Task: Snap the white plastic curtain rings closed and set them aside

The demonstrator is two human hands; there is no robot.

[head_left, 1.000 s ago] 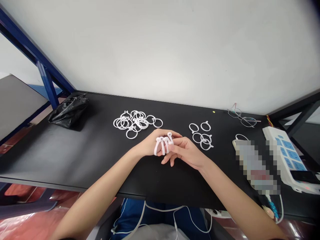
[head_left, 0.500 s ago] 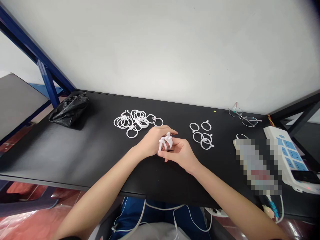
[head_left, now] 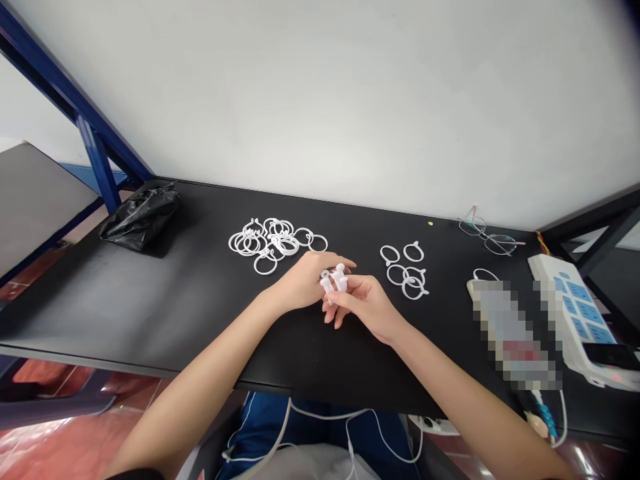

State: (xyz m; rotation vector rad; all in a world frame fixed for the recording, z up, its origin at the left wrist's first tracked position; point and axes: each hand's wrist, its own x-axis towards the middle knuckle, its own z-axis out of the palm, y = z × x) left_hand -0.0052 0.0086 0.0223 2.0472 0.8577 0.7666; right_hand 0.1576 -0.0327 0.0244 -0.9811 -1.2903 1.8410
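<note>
Both my hands meet over the middle of the black table (head_left: 150,313). My left hand (head_left: 300,283) is closed around a small bunch of white plastic rings (head_left: 334,279), whose clips stick up between the fingers. My right hand (head_left: 367,303) pinches the same bunch from the right with thumb and forefinger. A pile of several white rings (head_left: 273,241) lies just beyond my left hand. A smaller group of several rings (head_left: 406,270) lies to the right of my right hand.
A crumpled black plastic bag (head_left: 140,217) sits at the back left. Spectacles (head_left: 487,237) lie at the back right by the wall. A white power strip (head_left: 575,313) and a blurred object (head_left: 510,333) sit at the right. Cables hang under the front edge.
The bunch of rings has been drawn together into a tighter cluster between my hands. My right hand's fingers have closed in on it. Both hands stay in the same spot.
</note>
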